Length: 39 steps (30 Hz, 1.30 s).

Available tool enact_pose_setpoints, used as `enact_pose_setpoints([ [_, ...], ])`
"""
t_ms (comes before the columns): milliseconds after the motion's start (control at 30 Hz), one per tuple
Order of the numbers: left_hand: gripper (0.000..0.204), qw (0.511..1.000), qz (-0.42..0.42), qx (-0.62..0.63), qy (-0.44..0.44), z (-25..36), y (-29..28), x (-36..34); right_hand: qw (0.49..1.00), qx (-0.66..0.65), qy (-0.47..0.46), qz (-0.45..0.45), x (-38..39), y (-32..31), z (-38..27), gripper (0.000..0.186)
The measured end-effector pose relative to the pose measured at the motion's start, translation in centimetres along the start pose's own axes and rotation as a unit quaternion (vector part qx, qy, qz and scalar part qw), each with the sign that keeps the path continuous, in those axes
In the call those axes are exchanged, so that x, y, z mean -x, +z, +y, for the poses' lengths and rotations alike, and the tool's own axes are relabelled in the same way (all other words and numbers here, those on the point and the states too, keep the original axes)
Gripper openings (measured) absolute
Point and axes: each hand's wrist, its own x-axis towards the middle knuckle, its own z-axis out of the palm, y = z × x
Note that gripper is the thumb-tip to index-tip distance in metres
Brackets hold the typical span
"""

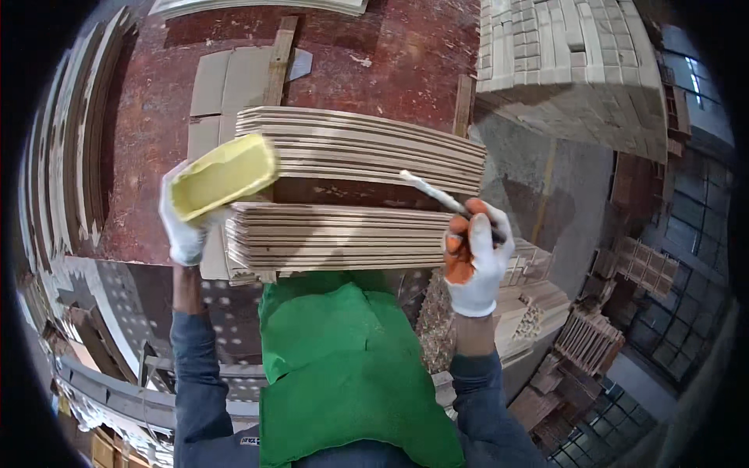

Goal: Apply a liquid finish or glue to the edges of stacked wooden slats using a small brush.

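Gloved in white, my left hand grips a yellow rectangular tub by its left end, tilted above the left ends of the wooden strips. A pale yellowish layer shows inside the tub. My right hand, in a white glove with orange fingertips, is closed around a thin brush whose far end is coated white. That tip points left, over the far stack of strips. A near stack of strips lies parallel to it, closer to me. Both stacks sit on edge, packed tightly.
The strips rest across wooden battens on a worn red tabletop. Flattened cardboard lies at the left. Long boards stand along the left edge. A large block of stacked wood pieces rises at the far right. A green apron covers my front.
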Motion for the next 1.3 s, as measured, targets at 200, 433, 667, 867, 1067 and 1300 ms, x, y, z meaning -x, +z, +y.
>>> enact_pose_setpoints([
  [200, 0.087, 0.994, -0.093, 0.053, 0.008, 3.7, 23.4, -2.5, 0.974, 0.183, -0.132, -0.006, -6.3, -6.9, -2.3, 0.018],
  [433, 0.092, 0.979, -0.169, 0.030, -0.108, 5.0, 34.8, -2.5, 0.953, 0.234, -0.193, 0.011, -13.3, -15.2, -3.9, 0.017],
  [667, 0.089, 0.986, -0.146, 0.052, -0.060, 3.9, 35.1, -2.3, 0.912, 0.328, -0.199, -0.144, -15.5, -14.6, -2.8, 0.017],
  [867, 0.086, 0.993, -0.102, 0.054, -0.027, 4.5, 35.7, -1.6, 0.833, 0.421, -0.311, -0.178, -17.9, -12.9, 0.0, 0.019],
  [1067, 0.077, 1.000, 0.002, 0.024, -0.020, 7.7, 32.9, 5.1, 0.777, 0.552, -0.259, -0.157, -19.6, -12.6, 0.1, 0.024],
  [1300, 0.031, 0.940, -0.203, -0.180, 0.205, 6.4, 32.7, 12.7, 0.772, 0.581, -0.235, -0.106, -18.6, -9.7, -0.6, 0.025],
])
